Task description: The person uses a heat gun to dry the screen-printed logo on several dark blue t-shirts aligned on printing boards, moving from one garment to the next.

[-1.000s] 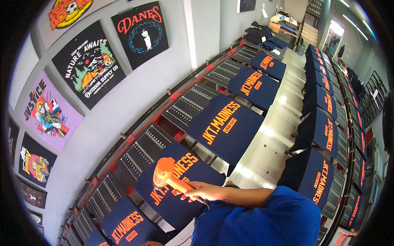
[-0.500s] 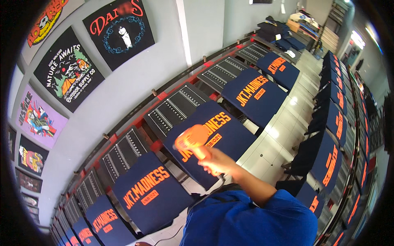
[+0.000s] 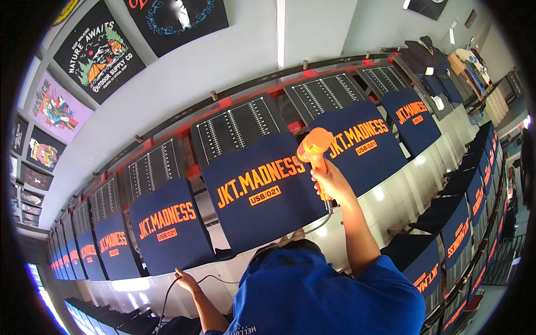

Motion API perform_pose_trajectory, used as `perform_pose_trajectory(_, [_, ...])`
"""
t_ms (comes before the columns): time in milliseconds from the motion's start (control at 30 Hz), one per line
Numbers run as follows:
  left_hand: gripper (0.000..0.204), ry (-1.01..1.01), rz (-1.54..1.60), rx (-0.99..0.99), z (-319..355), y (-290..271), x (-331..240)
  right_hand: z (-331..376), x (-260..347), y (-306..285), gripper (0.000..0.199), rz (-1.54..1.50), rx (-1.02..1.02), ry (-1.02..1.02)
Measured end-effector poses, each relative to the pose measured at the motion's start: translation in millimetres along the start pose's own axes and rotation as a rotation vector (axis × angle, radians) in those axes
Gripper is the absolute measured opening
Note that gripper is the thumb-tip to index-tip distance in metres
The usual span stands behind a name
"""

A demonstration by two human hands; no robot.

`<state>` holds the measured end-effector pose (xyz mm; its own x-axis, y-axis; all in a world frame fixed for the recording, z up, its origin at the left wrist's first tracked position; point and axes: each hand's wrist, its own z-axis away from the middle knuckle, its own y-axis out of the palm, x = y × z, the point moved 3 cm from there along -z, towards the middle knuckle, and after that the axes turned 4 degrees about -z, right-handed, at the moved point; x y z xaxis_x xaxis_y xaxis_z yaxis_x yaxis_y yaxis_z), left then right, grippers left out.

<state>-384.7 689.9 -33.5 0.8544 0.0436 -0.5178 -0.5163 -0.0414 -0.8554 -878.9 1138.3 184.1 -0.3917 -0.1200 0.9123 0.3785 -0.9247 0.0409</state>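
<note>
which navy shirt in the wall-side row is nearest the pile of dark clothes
The navy shirt at the row's right end; the others in that row lie farther left, away from the pile.

The right hand (image 3: 333,181) grips an orange handheld dryer (image 3: 316,146) above navy garments (image 3: 268,223), printed in orange and spread on black boards (image 3: 241,124) beside a grey wall (image 3: 184,84); the left hand (image 3: 188,281) holds a dark cord (image 3: 166,296).
</note>
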Motion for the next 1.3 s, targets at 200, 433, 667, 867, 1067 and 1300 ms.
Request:
perform_pose_trajectory(200, [0.072, -0.313, 0.156, 0.062, -14, 46, 21, -23, 4, -9, 0.036, 0.018, 0.011, 0.033])
perform_pose_trajectory(433, [0.083, -0.572, 1.096, 0.13, 6, 64, -24, -32, 11, -13, 0.034, 0.043, 0.006, 0.07])
perform_pose_trajectory(667, [0.076, -0.612, 1.141, 0.099, -7, 59, -16, -31, 20, 3, 0.033, 0.077, -0.024, 0.091])
perform_pose_trajectory(867, [0.077, -0.669, 1.035, -0.049, -1, 54, -40, -43, 10, 3, 0.03, 0.052, -0.006, 0.109])
perform_pose_trajectory(1067, [0.075, -0.696, 0.908, -0.067, 3, 50, -46, -47, 9, 8, 0.024, 0.064, 0.032, 0.119])
perform_pose_trajectory(1300, [0.077, -0.723, 0.864, -0.115, 2, 51, -41, -33, 7, 7, 0.031, 0.102, 0.073, 0.18])
